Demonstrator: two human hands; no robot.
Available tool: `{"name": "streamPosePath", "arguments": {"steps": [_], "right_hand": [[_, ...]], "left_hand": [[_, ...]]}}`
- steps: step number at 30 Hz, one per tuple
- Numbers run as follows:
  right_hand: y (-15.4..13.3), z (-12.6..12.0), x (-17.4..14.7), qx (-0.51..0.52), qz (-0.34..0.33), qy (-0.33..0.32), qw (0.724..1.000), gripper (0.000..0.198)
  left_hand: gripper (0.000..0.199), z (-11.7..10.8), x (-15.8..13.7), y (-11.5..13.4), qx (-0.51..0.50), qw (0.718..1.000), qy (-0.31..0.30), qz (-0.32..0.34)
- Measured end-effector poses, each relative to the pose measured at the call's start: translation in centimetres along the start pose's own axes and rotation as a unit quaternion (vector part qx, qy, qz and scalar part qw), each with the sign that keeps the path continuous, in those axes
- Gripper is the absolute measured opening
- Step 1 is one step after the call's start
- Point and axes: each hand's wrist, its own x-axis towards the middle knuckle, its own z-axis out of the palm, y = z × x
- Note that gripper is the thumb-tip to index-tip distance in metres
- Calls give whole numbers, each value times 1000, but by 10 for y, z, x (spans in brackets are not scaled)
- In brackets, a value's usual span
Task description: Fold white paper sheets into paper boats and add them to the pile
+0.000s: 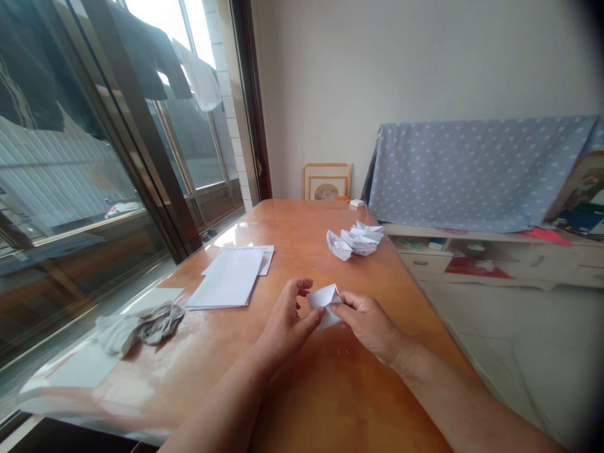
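Between my two hands, above the wooden table (302, 390), is a small piece of folded white paper (324, 296) with faint print on it. My left hand (295, 311) presses its thumb on the paper's lower left part, its fingers curled behind that side. The right edge is pinched between the thumb and fingers of my right hand (365, 321). Beyond them, toward the table's right side, stand several folded paper boats (361, 239), nested close together.
A stack of white paper sheets (231, 277) lies on the left of the table. Nearer, a crumpled grey cloth (163, 322) rests by the left edge. At the far end are a small white box (357, 202) and a framed picture (326, 182). A polka-dot cloth (472, 170) hangs over something at right.
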Motion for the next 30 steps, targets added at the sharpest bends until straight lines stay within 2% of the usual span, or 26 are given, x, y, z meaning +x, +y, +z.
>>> {"name": "streamPosePath", "arguments": {"steps": [3, 7, 11, 14, 17, 19, 24, 30], "right_hand": [[0, 1, 0, 0, 3, 1, 1000, 27], [2, 2, 0, -12, 2, -8, 1000, 25], [8, 1, 4, -98, -27, 21, 995, 24], [12, -2, 6, -183, -86, 73, 977, 21], [11, -4, 5, -221, -129, 108, 961, 21], [7, -3, 4, -197, -130, 102, 966, 19], [-2, 2, 1, -76, -95, 21, 992, 23], [2, 2, 2, -90, -83, 46, 991, 25]], "left_hand": [[27, 1, -1, 1, -11, 1000, -13, 13], [6, 3, 0, -4, -15, 998, -60, 20], [3, 3, 1, -9, 5, 996, -80, 29], [3, 3, 2, -11, -3, 997, -75, 23], [4, 4, 1, -12, -1, 997, -73, 12], [4, 4, 0, -13, 9, 997, -81, 10], [5, 4, -1, -10, 29, 996, -85, 28], [6, 4, 1, 1, 69, 989, -73, 106]]}}
